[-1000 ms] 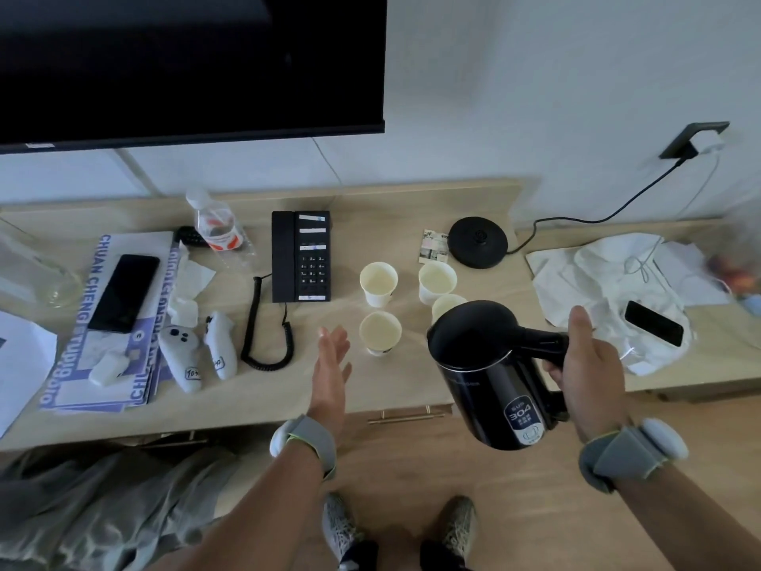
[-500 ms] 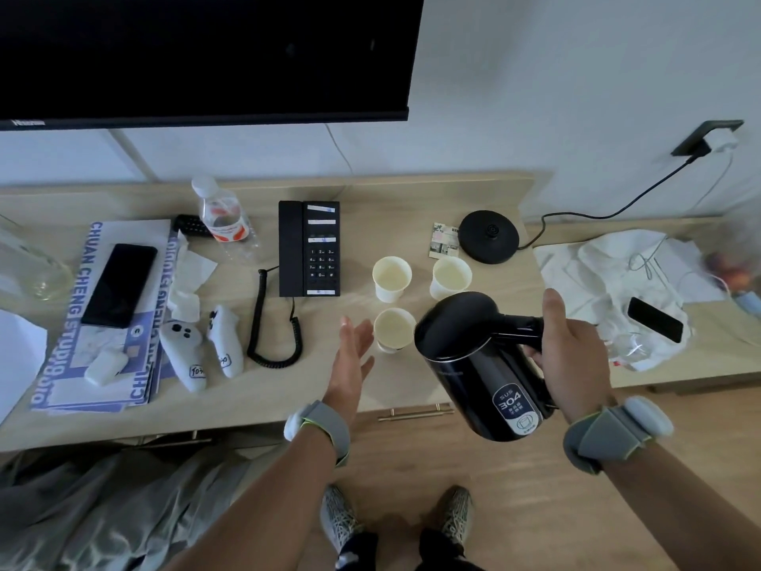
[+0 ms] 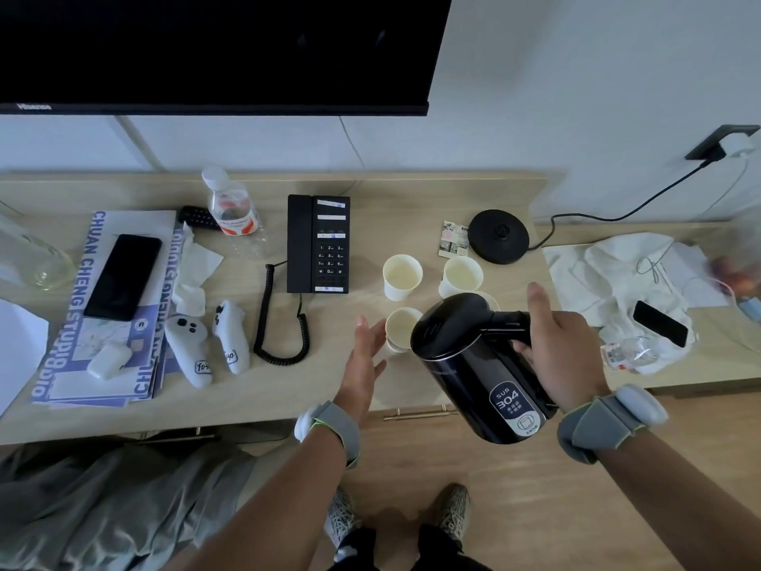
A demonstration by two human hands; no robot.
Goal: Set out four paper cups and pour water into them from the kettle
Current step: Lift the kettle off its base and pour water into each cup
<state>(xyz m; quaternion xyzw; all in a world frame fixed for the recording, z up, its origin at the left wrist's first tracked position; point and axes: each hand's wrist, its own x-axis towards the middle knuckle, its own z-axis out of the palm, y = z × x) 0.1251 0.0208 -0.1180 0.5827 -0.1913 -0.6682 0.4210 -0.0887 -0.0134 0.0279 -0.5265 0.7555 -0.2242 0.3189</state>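
Both forearms (image 3: 263, 508) are bare. Just behind the left hand (image 3: 362, 356) a grey fabric wristband (image 3: 333, 426) wraps the wrist, edged with a thin lime-green line and carrying a rounded white pod (image 3: 304, 424) on its outer side. Behind the right hand (image 3: 564, 356) sits a matching band (image 3: 597, 426), grey with green stitching and a pale oval capsule (image 3: 642, 405). Well below both hands, grey-and-white patterned knit shoes (image 3: 339, 517) show under dark trouser cuffs (image 3: 444, 548).
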